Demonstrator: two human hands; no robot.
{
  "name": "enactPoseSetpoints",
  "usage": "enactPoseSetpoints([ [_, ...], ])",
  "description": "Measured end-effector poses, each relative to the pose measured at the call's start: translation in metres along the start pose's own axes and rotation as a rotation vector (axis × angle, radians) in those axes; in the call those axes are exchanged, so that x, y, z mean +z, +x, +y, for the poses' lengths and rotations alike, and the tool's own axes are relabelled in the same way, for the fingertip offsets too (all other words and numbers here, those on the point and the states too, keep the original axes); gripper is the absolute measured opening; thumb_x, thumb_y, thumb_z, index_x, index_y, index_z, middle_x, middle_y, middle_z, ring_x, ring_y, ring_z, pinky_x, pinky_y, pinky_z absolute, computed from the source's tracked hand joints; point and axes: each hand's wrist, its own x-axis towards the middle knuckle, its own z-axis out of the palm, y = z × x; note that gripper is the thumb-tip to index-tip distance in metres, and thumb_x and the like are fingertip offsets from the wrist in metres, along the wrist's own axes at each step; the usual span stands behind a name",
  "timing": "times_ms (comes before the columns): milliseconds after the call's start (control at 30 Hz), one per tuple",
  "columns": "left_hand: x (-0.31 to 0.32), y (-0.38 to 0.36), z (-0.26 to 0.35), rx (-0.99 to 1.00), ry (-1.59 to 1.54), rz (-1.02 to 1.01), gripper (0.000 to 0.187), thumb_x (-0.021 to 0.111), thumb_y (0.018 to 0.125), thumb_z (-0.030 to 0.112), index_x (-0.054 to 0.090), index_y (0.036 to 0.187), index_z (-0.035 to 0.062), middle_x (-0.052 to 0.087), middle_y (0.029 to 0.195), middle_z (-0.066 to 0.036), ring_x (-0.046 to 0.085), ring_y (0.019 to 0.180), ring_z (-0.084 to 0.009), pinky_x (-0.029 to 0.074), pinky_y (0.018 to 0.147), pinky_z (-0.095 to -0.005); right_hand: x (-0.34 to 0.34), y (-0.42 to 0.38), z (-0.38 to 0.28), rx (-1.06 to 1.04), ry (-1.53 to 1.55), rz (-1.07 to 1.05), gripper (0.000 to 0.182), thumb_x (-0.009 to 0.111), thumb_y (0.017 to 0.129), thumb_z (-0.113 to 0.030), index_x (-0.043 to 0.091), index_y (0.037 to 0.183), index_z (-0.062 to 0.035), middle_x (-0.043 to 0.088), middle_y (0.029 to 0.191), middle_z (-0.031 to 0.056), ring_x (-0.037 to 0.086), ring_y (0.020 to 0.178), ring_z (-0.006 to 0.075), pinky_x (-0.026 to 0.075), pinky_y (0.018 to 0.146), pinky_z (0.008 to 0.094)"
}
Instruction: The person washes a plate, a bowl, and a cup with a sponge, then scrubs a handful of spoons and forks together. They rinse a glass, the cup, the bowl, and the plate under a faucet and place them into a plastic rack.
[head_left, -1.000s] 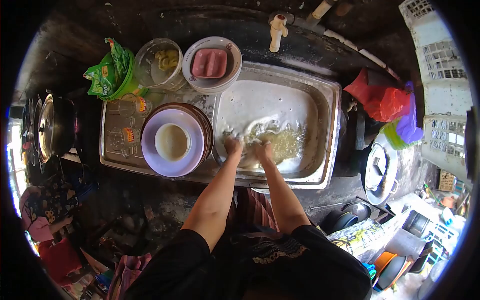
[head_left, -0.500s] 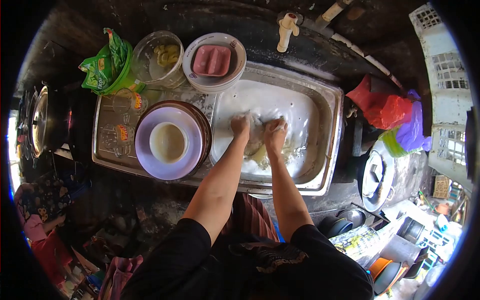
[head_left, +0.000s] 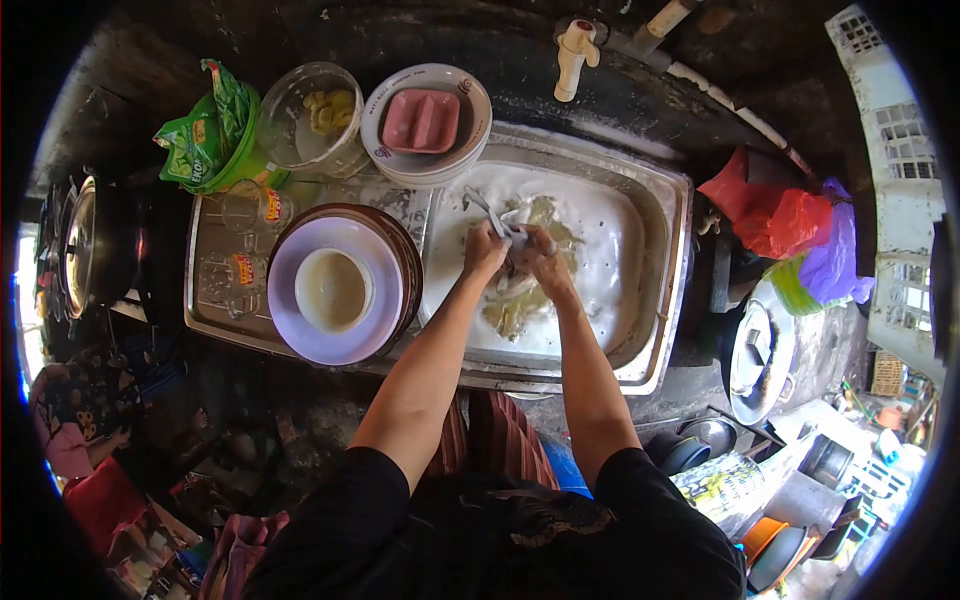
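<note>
Over the soapy basin of the steel sink (head_left: 655, 300), both my hands are close together. My left hand (head_left: 486, 250) is closed round a long silvery metal utensil (head_left: 484, 206), whose narrow, forked-looking end points up and left. Beside it, my right hand (head_left: 540, 250) has its fingers curled in against the utensil's lower part; what it grips, pale and foamy, I cannot make out. White suds and cloudy water (head_left: 600, 235) fill the basin around and below the hands.
Left of the basin stand stacked basins topped by a lilac one (head_left: 290, 300) holding a white bowl (head_left: 335, 290), and glass mugs (head_left: 235, 275). Behind are stacked plates (head_left: 475, 120) with a pink soap dish (head_left: 420, 122), a clear tub (head_left: 290, 140) and a green container (head_left: 225, 165). A tap (head_left: 575, 65) overhangs.
Both hands have come up out of the suds, and a silvery utensil now shows in the left one. The foam has parted, baring more cloudy water.
</note>
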Motion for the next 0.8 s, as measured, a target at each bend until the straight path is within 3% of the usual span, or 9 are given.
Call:
enactPoseSetpoints([
  [33,0.001,-0.002,-0.008,0.0,0.004,0.001,0.019,0.059,0.068,0.006,0.058,0.085,0.0013,0.06,0.085,-0.008,0.056,0.085,-0.0165,0.043,0.075,-0.0275,0.002,-0.003,0.0,-0.044,-0.016,-0.034,0.041,0.051,0.076,-0.013,0.046,0.116,-0.0054,0.056,0.088,0.0042,0.052,0.084,0.012,0.043,0.071,0.0245],
  [133,0.007,0.0,-0.028,0.138,-0.652,0.012,0.033,0.057,0.064,0.002,0.053,0.097,0.0026,0.057,0.087,-0.005,0.054,0.08,-0.0139,0.043,0.074,-0.0278,0.007,-0.019,-0.014,-0.037,0.001,-0.023,0.035,0.048,0.074,-0.012,0.052,0.108,-0.0031,0.055,0.084,0.0009,0.048,0.074,0.0082,0.039,0.065,0.0205],
  [167,0.001,-0.005,-0.022,0.137,-0.652,0.014,0.033,0.057,0.064,0.002,0.053,0.097,0.0026,0.057,0.087,-0.005,0.054,0.08,-0.0139,0.043,0.074,-0.0278,0.004,-0.023,-0.016,0.007,0.011,-0.052,0.033,0.047,0.073,-0.01,0.054,0.105,-0.0033,0.054,0.083,0.0,0.046,0.07,0.0068,0.037,0.062,0.0191],
  [233,-0.01,-0.016,-0.013,-0.073,-0.195,-0.142,0.032,0.055,0.063,-0.002,0.054,0.095,0.0014,0.055,0.085,-0.005,0.053,0.079,-0.0136,0.043,0.074,-0.0269,0.002,-0.022,-0.01,0.185,0.071,-0.017,0.033,0.045,0.072,-0.007,0.055,0.103,-0.0044,0.053,0.08,-0.0015,0.041,0.063,0.0051,0.033,0.057,0.0172],
  [400,0.012,-0.003,-0.073,0.054,-0.011,-0.129,0.032,0.069,0.066,0.013,0.055,0.091,-0.0005,0.061,0.082,-0.007,0.058,0.073,-0.0171,0.045,0.066,-0.0299,0.003,-0.027,-0.019,0.193,0.129,0.023,0.033,0.044,0.069,-0.002,0.055,0.1,-0.0069,0.054,0.084,-0.0003,0.049,0.07,0.008,0.04,0.063,0.0192],
  [567,0.001,-0.025,-0.019,0.058,0.087,-0.116,0.02,0.066,0.068,0.011,0.052,0.079,0.0009,0.058,0.072,-0.009,0.057,0.068,-0.0182,0.045,0.063,-0.0307,-0.007,-0.033,-0.013,0.161,0.15,0.232,0.025,0.045,0.073,-0.002,0.057,0.095,-0.0034,0.056,0.082,0.0022,0.05,0.071,0.0093,0.04,0.062,0.0204],
  [700,0.001,-0.028,-0.022,0.109,0.228,-0.087,0.018,0.065,0.067,0.011,0.049,0.074,0.005,0.058,0.073,-0.012,0.057,0.065,-0.0273,0.044,0.063,-0.0373,-0.021,-0.031,-0.004,0.045,-0.151,0.431,0.02,0.048,0.076,-0.003,0.06,0.092,-0.0051,0.055,0.077,-0.0005,0.046,0.067,0.0073,0.037,0.06,0.0195],
  [767,0.009,-0.027,-0.029,-0.06,-0.029,0.045,0.016,0.062,0.069,0.009,0.052,0.08,0.0052,0.059,0.073,-0.013,0.058,0.069,-0.0292,0.045,0.066,-0.0391,-0.03,-0.031,0.001,0.04,-0.243,0.372,0.02,0.052,0.074,-0.003,0.061,0.091,-0.0058,0.057,0.087,0.0039,0.051,0.071,0.013,0.042,0.062,0.0252],
  [800,0.012,-0.025,-0.033,-0.06,-0.031,0.045,0.016,0.062,0.069,0.009,0.052,0.08,0.0052,0.059,0.073,-0.013,0.058,0.069,-0.0292,0.045,0.066,-0.0391,-0.033,-0.031,0.006,-0.067,-0.677,0.474,0.021,0.054,0.072,-0.003,0.061,0.091,-0.0063,0.056,0.095,0.0075,0.053,0.079,0.0183,0.043,0.068,0.0299],
])
